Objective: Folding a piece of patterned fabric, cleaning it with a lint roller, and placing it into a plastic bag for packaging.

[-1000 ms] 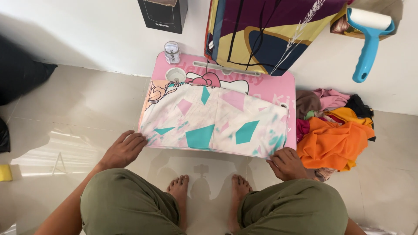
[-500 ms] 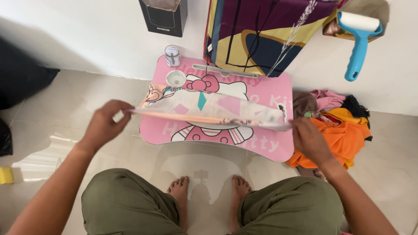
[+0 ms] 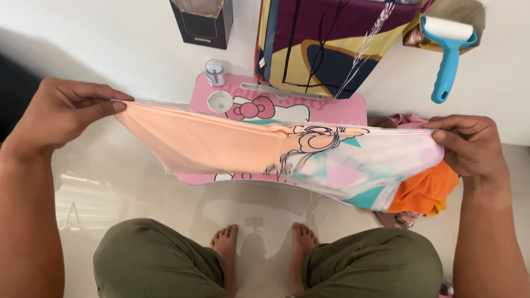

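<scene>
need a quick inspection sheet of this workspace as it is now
surface: pink lap table on pale floor
job's things: peach and pastel printed garment stretched above the table
clutter: orange clothes pile at right, small jar on table
grippers: left hand and right hand each pinch one end of the garment
cables: nothing seen
surroundings: black box, patterned board, blue roller by the wall

A white wall (image 3: pixel 110 49) meets a glossy pale tiled floor (image 3: pixel 110 193). Soft light, perhaps from a window, glints at the floor's left edge.
</scene>
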